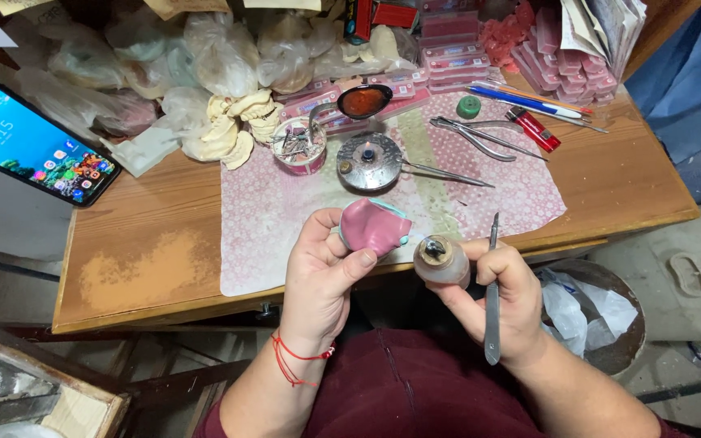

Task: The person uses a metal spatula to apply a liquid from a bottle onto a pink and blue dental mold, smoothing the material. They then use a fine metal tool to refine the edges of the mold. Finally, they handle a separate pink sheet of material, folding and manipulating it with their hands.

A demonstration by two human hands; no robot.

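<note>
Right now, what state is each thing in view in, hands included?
Left hand: gripping the pink wax piece, held above the table edge.
Right hand: holding a small bottle and a metal tool, tip up.
Small bottle: uncapped, mouth facing the camera.
Phone: screen lit.
Spoon: holds red material.
Pliers: lying flat on the table.

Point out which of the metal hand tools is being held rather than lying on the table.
The thin metal instrument in the right hand, held beside a small bottle. The pliers and tweezers lie untouched on the pink mat.
</note>
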